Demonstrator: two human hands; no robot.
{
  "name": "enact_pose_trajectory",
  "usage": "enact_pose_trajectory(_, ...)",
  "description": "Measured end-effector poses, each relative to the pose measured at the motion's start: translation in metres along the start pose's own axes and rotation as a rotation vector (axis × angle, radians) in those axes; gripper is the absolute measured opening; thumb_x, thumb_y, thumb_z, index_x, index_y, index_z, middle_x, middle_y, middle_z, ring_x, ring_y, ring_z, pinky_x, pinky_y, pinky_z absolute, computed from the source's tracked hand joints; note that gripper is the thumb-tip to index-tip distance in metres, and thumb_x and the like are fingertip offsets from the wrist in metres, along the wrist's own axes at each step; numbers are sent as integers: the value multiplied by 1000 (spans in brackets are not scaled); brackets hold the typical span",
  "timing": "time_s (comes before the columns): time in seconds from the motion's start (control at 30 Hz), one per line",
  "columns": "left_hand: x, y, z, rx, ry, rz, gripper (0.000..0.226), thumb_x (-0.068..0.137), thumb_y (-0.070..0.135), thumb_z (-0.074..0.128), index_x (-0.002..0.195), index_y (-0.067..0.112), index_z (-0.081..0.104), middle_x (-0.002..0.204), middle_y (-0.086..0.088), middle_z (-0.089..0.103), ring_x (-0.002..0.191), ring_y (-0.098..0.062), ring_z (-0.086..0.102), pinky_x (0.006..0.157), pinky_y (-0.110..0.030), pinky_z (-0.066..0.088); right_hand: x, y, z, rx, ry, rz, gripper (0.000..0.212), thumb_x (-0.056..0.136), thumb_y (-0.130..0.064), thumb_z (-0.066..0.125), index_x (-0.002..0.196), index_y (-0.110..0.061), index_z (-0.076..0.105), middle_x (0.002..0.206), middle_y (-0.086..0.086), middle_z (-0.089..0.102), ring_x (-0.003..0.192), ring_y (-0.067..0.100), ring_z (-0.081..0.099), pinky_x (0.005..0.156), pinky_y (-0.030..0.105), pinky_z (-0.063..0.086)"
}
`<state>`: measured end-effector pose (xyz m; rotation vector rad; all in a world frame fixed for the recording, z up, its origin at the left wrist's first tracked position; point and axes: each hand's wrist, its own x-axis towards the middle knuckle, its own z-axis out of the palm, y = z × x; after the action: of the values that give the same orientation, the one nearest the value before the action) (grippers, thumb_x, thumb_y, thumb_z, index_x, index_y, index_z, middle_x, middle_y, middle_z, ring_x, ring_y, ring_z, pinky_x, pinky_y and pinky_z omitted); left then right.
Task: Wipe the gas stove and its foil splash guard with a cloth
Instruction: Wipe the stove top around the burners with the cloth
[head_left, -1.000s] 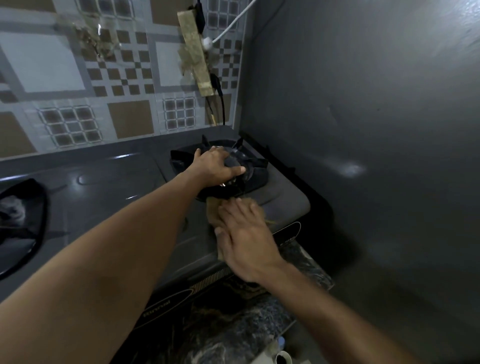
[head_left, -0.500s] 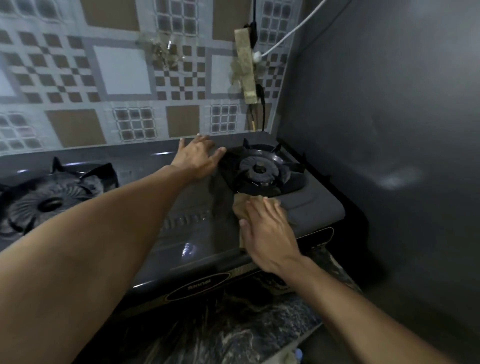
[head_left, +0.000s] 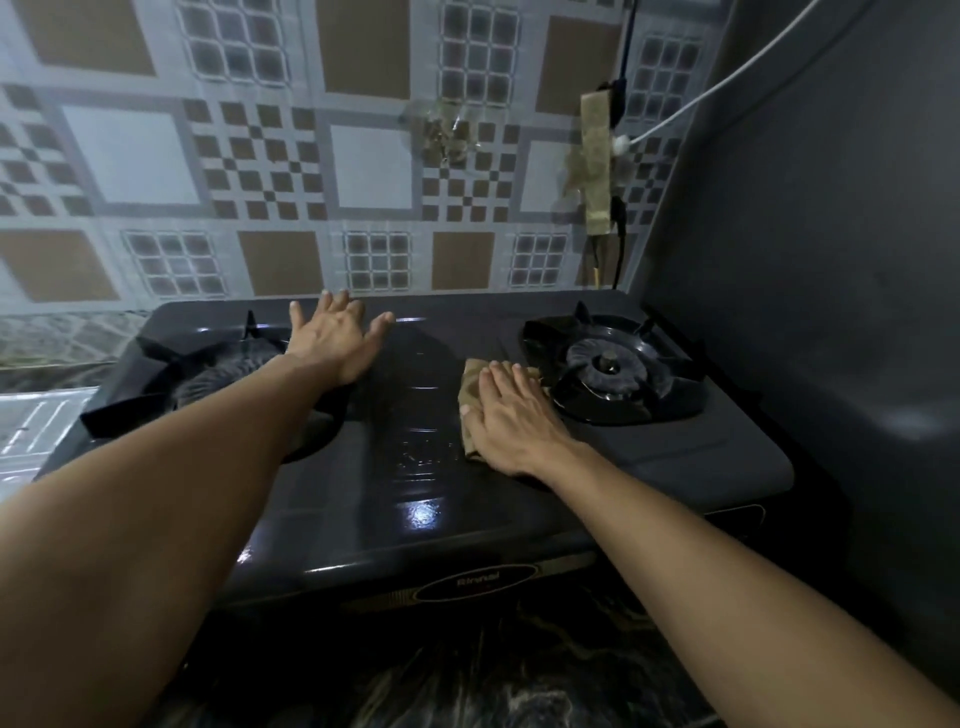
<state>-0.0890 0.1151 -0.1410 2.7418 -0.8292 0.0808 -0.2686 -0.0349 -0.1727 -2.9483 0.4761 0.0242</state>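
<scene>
A dark two-burner gas stove (head_left: 415, 499) fills the middle of the view. My right hand (head_left: 511, 415) lies flat on a tan cloth (head_left: 471, 395), pressing it onto the stove top just left of the right burner (head_left: 610, 366). My left hand (head_left: 337, 335) hovers with fingers spread over the stove's middle rear, beside the left burner (head_left: 208, 374), holding nothing. The patterned foil splash guard (head_left: 291, 171) stands behind the stove. A plain grey panel (head_left: 831, 260) rises on the right side.
A brown taped strip with a black plug and a white cable (head_left: 597, 156) hangs on the guard above the right burner. A dark marbled counter (head_left: 467, 675) carries the stove. A crumpled clear patch (head_left: 447, 132) sticks to the guard.
My left hand let go of the right burner grate and moved left to the stove's middle rear. My right hand slid the cloth left from in front of the right burner. The view swung left.
</scene>
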Motion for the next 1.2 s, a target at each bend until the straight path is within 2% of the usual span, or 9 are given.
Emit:
enact_pose_trajectory(0.13, -3, -18, 4, 17, 5, -58, 71, 99, 57, 21, 148, 6, 32, 162, -10, 12, 150, -24, 2, 118, -54, -3, 38, -2, -1, -2, -17, 27, 69, 100, -45, 20, 152, -3, 6, 162, 14, 1, 148, 32, -3, 121, 45, -1)
enact_pose_trajectory(0.37, -3, -25, 9, -99, 31, -75, 71, 99, 55, 22, 148, 5, 34, 161, -10, 16, 150, -23, 6, 119, -50, -1, 101, 3, -10, -4, -53, 64, 70, 99, -48, 20, 153, -5, 7, 162, 12, 1, 148, 33, -1, 120, 45, 2)
enact_pose_trajectory(0.57, 4, -32, 15, -188, 65, -97, 60, 101, 46, 23, 133, 4, 51, 149, -16, 40, 146, -27, 22, 117, -53, 16, 145, 11, -18, -21, -32, 105, 69, 98, -49, 21, 153, -8, 12, 162, 8, 6, 147, 34, 5, 119, 46, 5)
enact_pose_trajectory(0.77, -6, -24, 16, -270, 146, -112, 48, 104, 34, 27, 138, 7, 47, 157, -12, 30, 148, -24, 17, 121, -45, 10, 181, 11, -19, -86, -48, 84, 67, 97, -52, 18, 152, -14, 14, 162, 3, 11, 146, 34, 8, 118, 49, 7)
enact_pose_trajectory(0.83, -4, -25, 11, -298, 194, -127, 48, 104, 34, 27, 139, 7, 45, 157, -12, 29, 148, -23, 18, 120, -46, 10, 189, 7, -17, -92, -52, 36, 66, 97, -52, 16, 153, -18, 12, 163, -2, 5, 147, 37, 3, 118, 52, 4)
enact_pose_trajectory(1.0, -3, -25, 8, -300, 190, -111, 50, 104, 35, 28, 143, 6, 41, 159, -11, 25, 149, -21, 17, 120, -46, 9, 178, -3, -20, -97, -76, -113, 58, 101, -45, 16, 154, -19, 9, 163, -5, -1, 147, 41, -3, 119, 51, -3)
enact_pose_trajectory(1.2, -7, -21, 4, -289, 185, -152, 53, 104, 35, 27, 148, 6, 33, 161, -10, 18, 148, -22, 17, 120, -45, 7, 138, -69, -6, -114, -82, -488, 59, 103, -44, 21, 155, -20, 8, 163, 2, 2, 148, 37, -3, 120, 47, 0)
